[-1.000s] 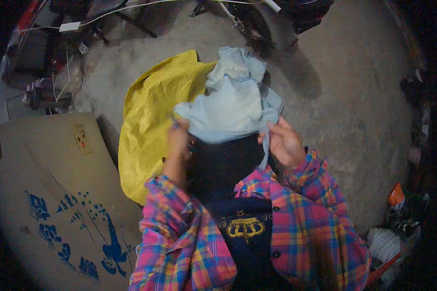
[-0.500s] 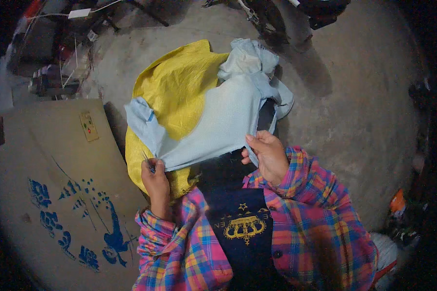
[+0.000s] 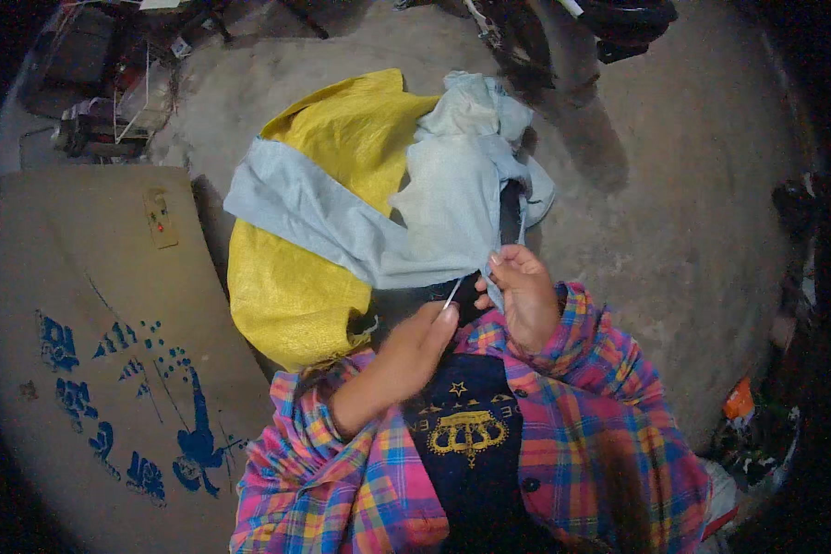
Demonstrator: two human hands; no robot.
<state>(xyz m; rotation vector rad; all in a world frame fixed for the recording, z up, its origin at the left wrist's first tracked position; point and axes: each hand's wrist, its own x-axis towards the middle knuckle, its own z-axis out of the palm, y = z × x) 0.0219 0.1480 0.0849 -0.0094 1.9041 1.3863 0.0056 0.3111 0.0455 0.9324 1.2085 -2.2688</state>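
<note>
A light blue cloth garment (image 3: 443, 208) lies across my lap and over a yellow woven sack (image 3: 291, 291). Its near edge is pinched between the thumb and fingers of my right hand (image 3: 526, 295). Close beside that edge, my left hand (image 3: 415, 346) is closed on a thin pointed metal tool (image 3: 453, 293), whose pale tip points up at the cloth. The rest of the tool is hidden in the fingers, so its kind does not show. One long strip of the garment (image 3: 295, 194) stretches left over the sack.
A brown box-like surface (image 3: 83, 249) with blue painted figures stands at my left. Grey concrete floor (image 3: 683, 212) spreads at right and ahead. Cluttered items and a wire frame (image 3: 134, 125) sit far left; dark objects (image 3: 623, 28) stand at the far edge.
My left hand has let go of the garment's left part and moved right with the pointed tool, up to my right hand. The freed cloth now lies flatter over the sack.
</note>
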